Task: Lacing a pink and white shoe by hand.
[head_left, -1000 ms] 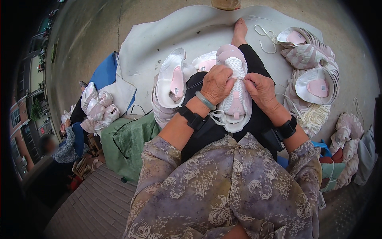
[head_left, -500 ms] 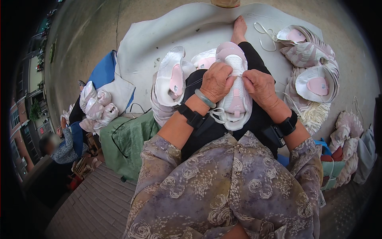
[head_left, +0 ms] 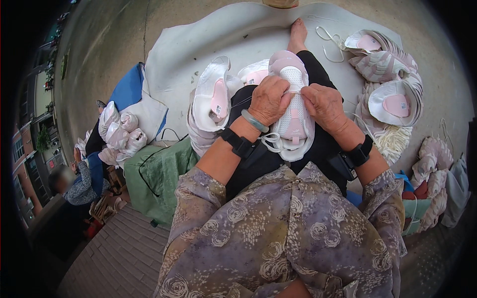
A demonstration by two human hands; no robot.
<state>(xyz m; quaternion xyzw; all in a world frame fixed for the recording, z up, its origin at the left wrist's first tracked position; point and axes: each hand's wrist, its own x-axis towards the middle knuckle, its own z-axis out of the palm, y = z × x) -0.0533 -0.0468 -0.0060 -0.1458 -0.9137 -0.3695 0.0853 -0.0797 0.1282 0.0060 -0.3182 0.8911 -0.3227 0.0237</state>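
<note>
Across my lap lies a pink and white shoe upper point(head_left: 295, 119), its rounded toe pointing away from me. My left hand point(head_left: 271, 101) is closed at its left edge, thumb and fingers pinching a white shoelace point(head_left: 293, 92). From the other side my right hand point(head_left: 324, 106) pinches the same lace, so it runs short and level between the two hands over the white mesh. A loose loop of lace hangs by my left wrist. Both hands' fingertips partly cover the lace and the upper's edges.
Stacked shoe uppers point(head_left: 211, 97) stand left of my knee, with more stacks point(head_left: 396, 107) on the right beside a bundle of white laces point(head_left: 392, 144). A white sheet point(head_left: 174, 54) covers the ground. A green bag point(head_left: 161, 179) is at left; a person point(head_left: 84, 184) sits beyond it.
Almost nothing differs. Both hands keep their pinch on the lace, and the whole view has shifted very slightly.
</note>
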